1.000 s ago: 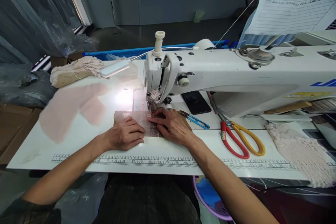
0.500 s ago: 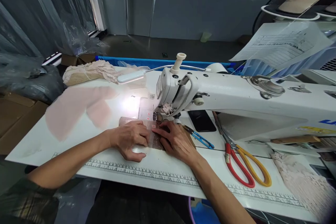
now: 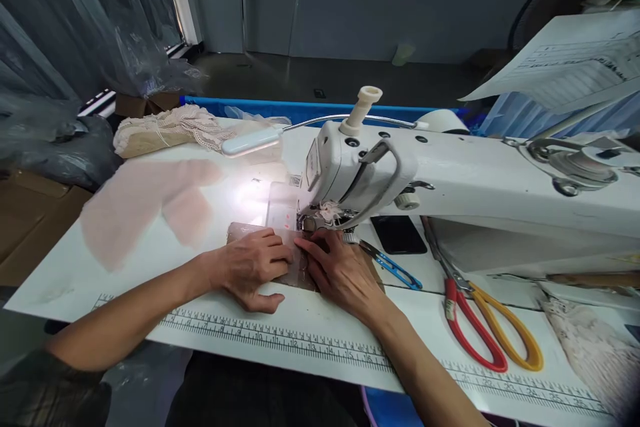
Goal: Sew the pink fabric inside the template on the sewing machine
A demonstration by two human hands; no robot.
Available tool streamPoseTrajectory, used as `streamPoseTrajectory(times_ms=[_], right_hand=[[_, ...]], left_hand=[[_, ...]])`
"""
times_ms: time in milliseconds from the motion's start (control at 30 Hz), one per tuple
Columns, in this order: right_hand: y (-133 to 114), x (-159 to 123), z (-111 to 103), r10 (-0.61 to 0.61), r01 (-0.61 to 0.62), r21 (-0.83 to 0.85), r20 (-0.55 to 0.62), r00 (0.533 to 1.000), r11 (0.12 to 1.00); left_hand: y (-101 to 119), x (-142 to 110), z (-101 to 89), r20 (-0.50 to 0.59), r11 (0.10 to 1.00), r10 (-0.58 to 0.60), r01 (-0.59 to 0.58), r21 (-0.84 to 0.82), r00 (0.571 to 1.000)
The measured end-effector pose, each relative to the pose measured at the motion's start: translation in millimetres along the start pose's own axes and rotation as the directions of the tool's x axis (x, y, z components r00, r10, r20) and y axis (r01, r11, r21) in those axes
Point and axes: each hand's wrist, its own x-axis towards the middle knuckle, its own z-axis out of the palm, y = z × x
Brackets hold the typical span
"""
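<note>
A sheer pinkish piece of fabric (image 3: 295, 273) lies under the needle area of the white sewing machine (image 3: 345, 173). My left hand (image 3: 255, 263) rests on its left part, fingers bent and pressing down, thumb held apart. Close to the presser foot (image 3: 305, 221), my right hand (image 3: 340, 267) has its index finger and thumb on the fabric, its other fingers curled. What lies under the right palm is partly hidden. A clear plate with small red marks (image 3: 283, 207) sits just left of the needle.
Blue thread snips (image 3: 395, 270), a black phone (image 3: 399, 235) and red-and-yellow scissors (image 3: 475, 317) lie right of my hands. Cut pink pieces (image 3: 145, 203) and a lace bundle (image 3: 170, 130) are at left. A lamp (image 3: 253, 142) shines beside the needle. A printed ruler (image 3: 280, 340) runs along the front edge.
The view has shifted, so the machine and scissors appear farther right. Both hands stay on the fabric by the presser foot, with little movement.
</note>
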Motion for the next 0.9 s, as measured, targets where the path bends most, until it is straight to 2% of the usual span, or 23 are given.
streamPoseTrajectory(times_ms=[300,467,633,900], right_hand=[[-1.0,0.2,0.0,0.039,-0.037,-0.072,0.033,0.999,0.997],[-1.8,1.1,-0.9,0.023,-0.019,-0.067,0.048,0.999,0.998],[-2.7,4.0,-0.1,0.056,-0.044,-0.139,0.082,0.995,0.989],[-1.4,2.0,-1.2,0.050,-0.047,-0.080,0.045,0.998,0.996]], left_hand=[[0.1,0.2,-0.5,0.022,0.998,-0.013,0.011,0.064,1.000],[-0.3,1.2,1.3,0.022,0.993,-0.054,0.051,0.107,0.998],[-2.8,4.9,3.2,0.004,0.980,-0.024,0.023,0.196,1.000],[-14.6,9.4,6.1,0.031,0.970,-0.016,0.008,0.244,0.999]])
